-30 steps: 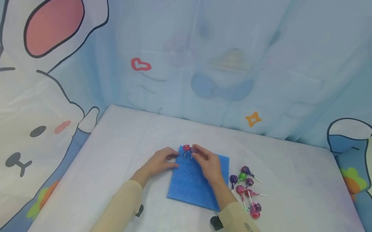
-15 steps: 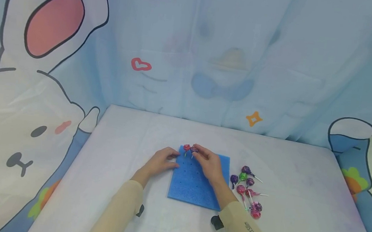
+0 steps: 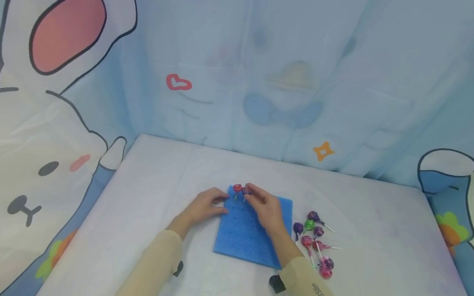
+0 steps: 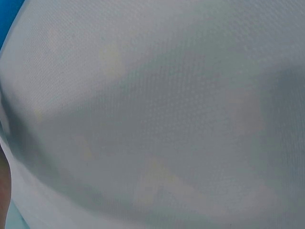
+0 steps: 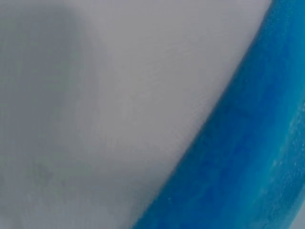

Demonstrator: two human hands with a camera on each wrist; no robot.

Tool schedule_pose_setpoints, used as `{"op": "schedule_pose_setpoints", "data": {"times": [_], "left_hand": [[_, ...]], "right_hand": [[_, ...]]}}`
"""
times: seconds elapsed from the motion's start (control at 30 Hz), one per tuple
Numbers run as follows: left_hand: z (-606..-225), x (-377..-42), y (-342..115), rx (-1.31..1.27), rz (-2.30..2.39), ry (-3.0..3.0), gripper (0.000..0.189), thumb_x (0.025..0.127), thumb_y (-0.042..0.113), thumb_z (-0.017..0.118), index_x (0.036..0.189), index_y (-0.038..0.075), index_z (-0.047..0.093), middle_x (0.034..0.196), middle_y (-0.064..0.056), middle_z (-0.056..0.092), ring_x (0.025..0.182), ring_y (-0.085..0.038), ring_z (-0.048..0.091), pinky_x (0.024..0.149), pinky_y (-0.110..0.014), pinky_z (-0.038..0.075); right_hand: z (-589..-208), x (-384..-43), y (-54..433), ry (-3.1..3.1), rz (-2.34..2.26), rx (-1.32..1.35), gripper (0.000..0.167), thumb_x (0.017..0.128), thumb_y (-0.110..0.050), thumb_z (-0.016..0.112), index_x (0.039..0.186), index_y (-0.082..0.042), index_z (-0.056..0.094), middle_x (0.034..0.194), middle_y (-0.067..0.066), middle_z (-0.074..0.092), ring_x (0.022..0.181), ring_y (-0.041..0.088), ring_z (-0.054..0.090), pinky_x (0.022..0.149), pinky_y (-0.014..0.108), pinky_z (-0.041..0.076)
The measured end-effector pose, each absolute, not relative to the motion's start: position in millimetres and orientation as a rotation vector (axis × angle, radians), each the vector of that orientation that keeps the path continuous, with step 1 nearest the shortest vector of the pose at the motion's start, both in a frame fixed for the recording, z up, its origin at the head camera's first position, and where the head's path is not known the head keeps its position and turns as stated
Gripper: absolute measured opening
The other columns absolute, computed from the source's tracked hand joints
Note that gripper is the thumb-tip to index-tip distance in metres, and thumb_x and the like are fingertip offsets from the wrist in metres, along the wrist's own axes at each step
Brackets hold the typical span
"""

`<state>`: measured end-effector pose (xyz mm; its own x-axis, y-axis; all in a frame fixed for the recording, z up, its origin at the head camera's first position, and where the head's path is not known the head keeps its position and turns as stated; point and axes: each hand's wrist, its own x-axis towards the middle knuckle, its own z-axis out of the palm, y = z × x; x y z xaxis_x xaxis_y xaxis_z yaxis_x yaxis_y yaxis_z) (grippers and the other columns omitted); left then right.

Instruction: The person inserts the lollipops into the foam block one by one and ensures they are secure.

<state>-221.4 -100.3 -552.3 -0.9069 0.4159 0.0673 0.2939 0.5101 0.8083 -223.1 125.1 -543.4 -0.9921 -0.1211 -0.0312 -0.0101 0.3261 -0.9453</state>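
A blue foam board (image 3: 244, 245) with several small holes lies on the white table. Near its far left corner a red lollipop (image 3: 237, 188) stands upright on its stick. Just right of it is a purple lollipop (image 3: 246, 191), also upright, which my right hand (image 3: 267, 211) pinches between thumb and fingers. My left hand (image 3: 204, 206) rests at the board's left edge, its fingers and thumb touching the foam and holding no lollipop. In the right wrist view only the board's edge (image 5: 238, 133) and tabletop show. The left wrist view is mostly bare cloth.
Right of the board lies a loose group of lollipops, among them a green one (image 3: 309, 224), a purple one (image 3: 313, 216) and a pink one (image 3: 325, 273). A printed curtain (image 3: 223, 117) hangs behind the white-covered table (image 3: 381, 259).
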Motion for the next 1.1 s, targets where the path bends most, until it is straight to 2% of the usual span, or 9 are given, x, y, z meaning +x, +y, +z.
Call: {"op": "schedule_pose_setpoints", "data": {"times": [0.23,0.43,0.67,0.9,1.1], "left_hand": [[-553,-223,-101,0.617,1.350,2.607,0.042,0.087,0.017,0.075,0.124,0.002,0.061,0.123,-0.011,0.062,0.115,-0.025,0.060,0.101,-0.032,0.049],[-553,-223,-101,0.611,1.342,2.596,0.042,0.088,0.016,0.075,0.125,0.002,0.061,0.124,-0.010,0.062,0.116,-0.024,0.059,0.102,-0.032,0.049],[-552,-224,-101,0.599,1.305,2.595,0.043,0.088,0.019,0.074,0.126,0.003,0.061,0.124,-0.010,0.061,0.117,-0.024,0.058,0.102,-0.033,0.048],[-552,-224,-101,0.591,1.310,2.590,0.044,0.088,0.018,0.075,0.126,0.003,0.060,0.125,-0.010,0.061,0.117,-0.023,0.058,0.103,-0.032,0.048],[-553,-223,-101,0.605,1.317,2.599,0.044,0.087,0.018,0.075,0.126,0.002,0.061,0.125,-0.010,0.062,0.117,-0.023,0.059,0.102,-0.033,0.048]], "right_hand": [[-539,-224,130,2.425,-1.827,-0.154,0.050,0.093,-0.037,0.067,0.137,-0.017,0.057,0.139,0.001,0.056,0.129,0.019,0.052,0.105,0.033,0.045],[-528,-222,142,2.414,-1.915,-0.104,0.046,0.094,-0.033,0.067,0.134,-0.014,0.059,0.133,0.005,0.061,0.125,0.019,0.055,0.104,0.033,0.046],[-520,-217,161,2.504,-1.871,0.119,0.051,0.091,-0.047,0.066,0.133,-0.020,0.060,0.131,-0.001,0.063,0.123,0.014,0.056,0.105,0.033,0.046],[-513,-212,186,2.613,-1.771,0.207,0.056,0.092,-0.051,0.061,0.137,-0.018,0.057,0.137,0.001,0.059,0.128,0.019,0.052,0.108,0.038,0.043],[-514,-207,216,2.678,-1.706,0.263,0.060,0.092,-0.055,0.059,0.140,-0.019,0.055,0.140,-0.001,0.056,0.130,0.018,0.050,0.108,0.037,0.043]]}}
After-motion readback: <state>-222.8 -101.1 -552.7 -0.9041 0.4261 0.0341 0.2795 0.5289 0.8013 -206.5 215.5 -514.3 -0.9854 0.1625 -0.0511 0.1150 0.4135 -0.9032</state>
